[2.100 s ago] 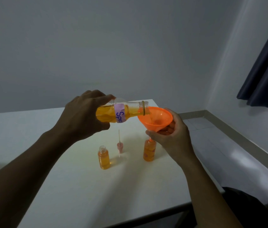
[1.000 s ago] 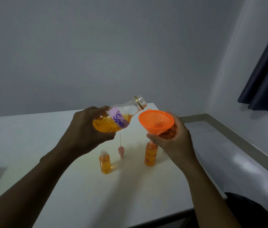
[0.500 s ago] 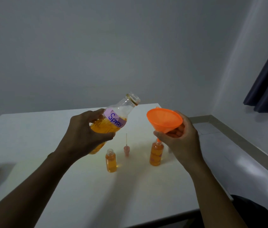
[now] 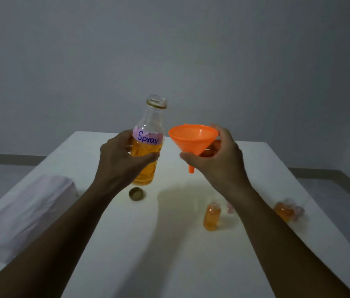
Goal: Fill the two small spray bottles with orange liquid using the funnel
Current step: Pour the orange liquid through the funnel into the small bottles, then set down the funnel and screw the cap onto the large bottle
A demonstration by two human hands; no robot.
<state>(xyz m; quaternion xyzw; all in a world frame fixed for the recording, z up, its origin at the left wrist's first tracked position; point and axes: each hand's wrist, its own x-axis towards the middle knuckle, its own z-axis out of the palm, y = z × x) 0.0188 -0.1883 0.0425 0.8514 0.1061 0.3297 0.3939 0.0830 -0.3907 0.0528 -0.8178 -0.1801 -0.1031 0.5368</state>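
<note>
My left hand grips the clear big bottle labelled "Spray", upright, uncapped and about half full of orange liquid. My right hand holds the orange funnel in the air beside it, spout down, over bare table. One small spray bottle with orange liquid stands open on the white table. The other small bottle stands further right, partly behind my right forearm. A pink sprayer head lies between them.
The big bottle's metal cap lies on the table under my left hand. A folded pale cloth or box lies at the table's left edge. The table's right edge drops to the floor.
The big bottle has tipped back from pouring to upright. The funnel has come up off the right small bottle and moved left. My view has swung left, bringing the cap and cloth into sight.
</note>
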